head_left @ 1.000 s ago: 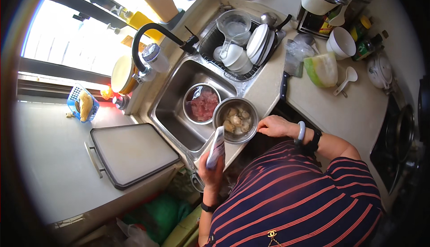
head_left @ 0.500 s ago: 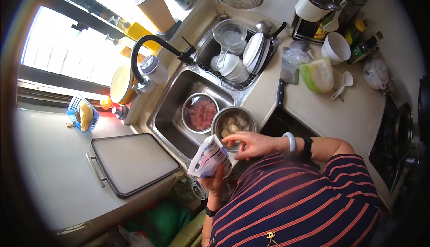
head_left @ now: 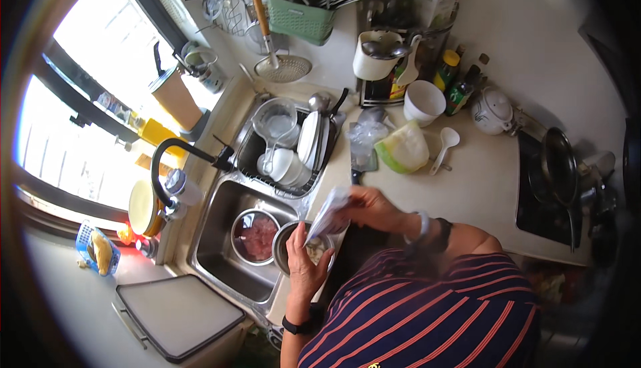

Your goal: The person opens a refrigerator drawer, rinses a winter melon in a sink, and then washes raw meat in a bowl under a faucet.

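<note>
Gripping from both ends, a white plastic pouch [head_left: 328, 216] is held over the edge of the sink [head_left: 214, 234]. The left hand [head_left: 306, 261] is closed around the lower end of the pouch, fingers curled up along it, a dark band showing on that wrist. The right hand [head_left: 366, 206] is pinched shut on the upper end, with a pale bangle and a dark watch seen further up the forearm. The pouch is tilted, its lower end pointing down at a small steel bowl [head_left: 302, 249] with pale pieces inside; the bowl is partly hidden by the left hand. Just beside it, to the left, a second steel bowl of pinkish minced meat [head_left: 255, 236] is set in the sink basin. Behind the basin a dish rack [head_left: 287, 147] is loaded with a clear jug, white plates and cups. A black curved tap [head_left: 175, 161] is seen at the sink's left. On the counter to the right, a wedge of cabbage [head_left: 402, 147], a white spoon [head_left: 446, 144] and a white cup [head_left: 424, 103] are laid out well apart from the hands. A grey tray [head_left: 179, 314] is lying at the lower left.
</note>
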Tool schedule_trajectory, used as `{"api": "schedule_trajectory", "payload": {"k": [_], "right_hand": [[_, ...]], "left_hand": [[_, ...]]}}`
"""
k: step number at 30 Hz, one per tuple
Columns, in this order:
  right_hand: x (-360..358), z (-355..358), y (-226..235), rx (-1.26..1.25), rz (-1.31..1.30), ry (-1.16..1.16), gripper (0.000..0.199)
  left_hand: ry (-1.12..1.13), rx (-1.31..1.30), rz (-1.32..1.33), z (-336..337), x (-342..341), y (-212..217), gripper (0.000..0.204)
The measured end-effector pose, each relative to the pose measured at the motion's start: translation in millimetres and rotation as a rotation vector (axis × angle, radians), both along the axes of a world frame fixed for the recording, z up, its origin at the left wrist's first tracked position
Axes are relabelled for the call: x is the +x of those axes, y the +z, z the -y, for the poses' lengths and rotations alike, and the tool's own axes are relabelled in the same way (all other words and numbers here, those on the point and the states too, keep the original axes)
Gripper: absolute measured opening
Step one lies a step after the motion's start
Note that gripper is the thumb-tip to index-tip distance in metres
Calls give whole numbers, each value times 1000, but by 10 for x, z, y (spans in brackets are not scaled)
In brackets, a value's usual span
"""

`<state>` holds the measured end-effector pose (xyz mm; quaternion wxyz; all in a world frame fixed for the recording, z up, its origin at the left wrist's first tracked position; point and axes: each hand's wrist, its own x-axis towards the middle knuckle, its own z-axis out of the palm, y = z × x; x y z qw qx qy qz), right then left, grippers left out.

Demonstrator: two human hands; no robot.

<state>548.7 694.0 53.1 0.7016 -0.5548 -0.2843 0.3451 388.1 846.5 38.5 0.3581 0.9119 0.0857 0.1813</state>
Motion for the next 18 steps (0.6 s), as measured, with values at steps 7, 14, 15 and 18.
{"api": "schedule_trajectory", "payload": {"k": [7,14,15,18], "right_hand": [[1088,1253,-221,22,93,-966,17],[2267,1996,-1170,-132,171,-1483,20],[2432,2008,-1398,-181,135,-1485,20],[3052,2449,-2177,-526,293,-1577,23]], "left_hand": [[225,-87,-142,-380,-475,-153,68],[508,-76,-220,-816,-1238,-570,43],[535,-79,-246,-805,-1341,-617,42],[513,-216,-188,-935,-1372,-910,30]]}}
